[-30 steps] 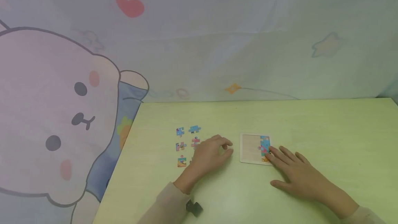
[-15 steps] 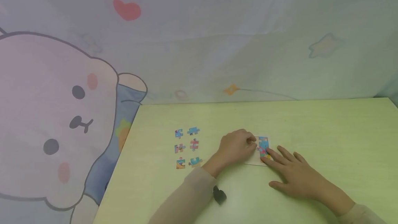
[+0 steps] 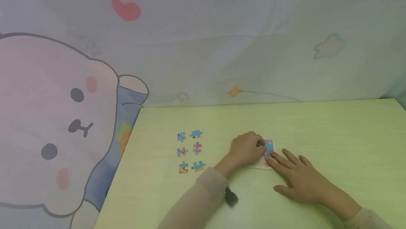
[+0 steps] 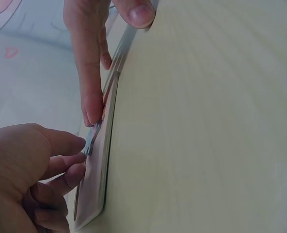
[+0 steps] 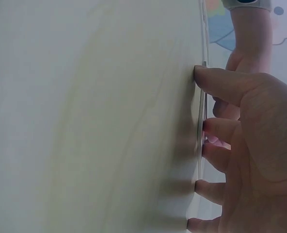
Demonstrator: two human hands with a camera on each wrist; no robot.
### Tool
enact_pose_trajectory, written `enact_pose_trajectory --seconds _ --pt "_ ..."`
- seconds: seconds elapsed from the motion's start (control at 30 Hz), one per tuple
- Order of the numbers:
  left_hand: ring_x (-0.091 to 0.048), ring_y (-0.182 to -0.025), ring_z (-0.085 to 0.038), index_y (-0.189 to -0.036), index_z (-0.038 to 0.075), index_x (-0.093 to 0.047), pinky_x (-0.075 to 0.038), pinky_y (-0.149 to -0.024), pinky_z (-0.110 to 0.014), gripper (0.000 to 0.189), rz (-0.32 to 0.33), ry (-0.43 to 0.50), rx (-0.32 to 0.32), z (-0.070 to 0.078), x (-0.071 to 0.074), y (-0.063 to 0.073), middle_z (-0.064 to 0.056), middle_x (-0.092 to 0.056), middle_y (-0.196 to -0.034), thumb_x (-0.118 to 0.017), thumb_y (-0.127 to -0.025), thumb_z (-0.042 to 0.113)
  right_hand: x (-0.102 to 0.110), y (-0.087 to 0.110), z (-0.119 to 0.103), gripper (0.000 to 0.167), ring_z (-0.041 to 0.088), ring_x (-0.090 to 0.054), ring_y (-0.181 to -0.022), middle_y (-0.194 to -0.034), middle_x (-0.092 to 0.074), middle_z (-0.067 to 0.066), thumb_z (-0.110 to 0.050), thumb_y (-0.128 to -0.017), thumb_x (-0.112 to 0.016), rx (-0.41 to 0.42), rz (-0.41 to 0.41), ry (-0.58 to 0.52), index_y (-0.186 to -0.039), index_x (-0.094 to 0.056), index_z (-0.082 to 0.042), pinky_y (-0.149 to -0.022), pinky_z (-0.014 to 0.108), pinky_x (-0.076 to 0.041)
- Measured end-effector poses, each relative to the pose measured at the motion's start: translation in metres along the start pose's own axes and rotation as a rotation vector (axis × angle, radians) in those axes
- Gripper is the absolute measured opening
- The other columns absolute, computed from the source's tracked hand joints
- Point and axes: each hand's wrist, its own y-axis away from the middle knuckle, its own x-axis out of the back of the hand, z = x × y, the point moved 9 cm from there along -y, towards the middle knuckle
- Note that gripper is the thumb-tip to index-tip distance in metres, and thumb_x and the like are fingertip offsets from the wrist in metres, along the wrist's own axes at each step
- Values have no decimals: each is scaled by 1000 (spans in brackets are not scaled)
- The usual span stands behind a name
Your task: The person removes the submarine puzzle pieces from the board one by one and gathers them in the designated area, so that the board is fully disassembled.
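My left hand (image 3: pixel 246 148) is over the left side of a shallow puzzle tray (image 3: pixel 257 167), fingers bent. In the left wrist view, its thumb and fingertips (image 4: pixel 76 144) meet the edge of the puzzle pieces (image 4: pixel 90 145); I see no separate piece in them. A column of joined blue, pink and orange puzzle pieces (image 3: pixel 269 145) lies along the tray's right side. My right hand (image 3: pixel 306 179) spreads straight fingers, with fingertips resting on this column and the tray's right edge. Its thumb touches the table. The left hand covers much of the tray.
Several loose puzzle pieces (image 3: pixel 197 148) lie in two columns on the pale yellow-green table (image 3: pixel 317 123), left of the hands. A dark object (image 3: pixel 231 196) shows beside the left sleeve. A printed cloth backdrop (image 3: pixel 203 45) hangs behind the table.
My left hand has moved right, from beside the loose pieces onto the tray, and its fingertips now reach the joined column. The right hand stays nearly still on the tray's right side.
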Motion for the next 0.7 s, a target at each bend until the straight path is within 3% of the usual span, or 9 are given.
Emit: enact_pose_trajectory --seconds 0.33,0.7 --pt "-61 -81 0 -107 22 -77 -48 -67 -20 16 35 112 43 -1 2 2 15 -67 -97 -69 -100 35 4 0 -1 79 45 -29 -150 -165 -37 3 -58 -95 -68 5 15 12 -161 -41 -23 -105 76 -28" --pt "-69 -77 1 -102 18 -78 -44 -58 -9 14 156 186 5 5 10 6 10 -77 -94 -74 -98 31 3 0 -1 79 45 -28 -150 -165 -37 4 -57 -95 -68 7 20 4 -160 -42 -22 -105 76 -28"
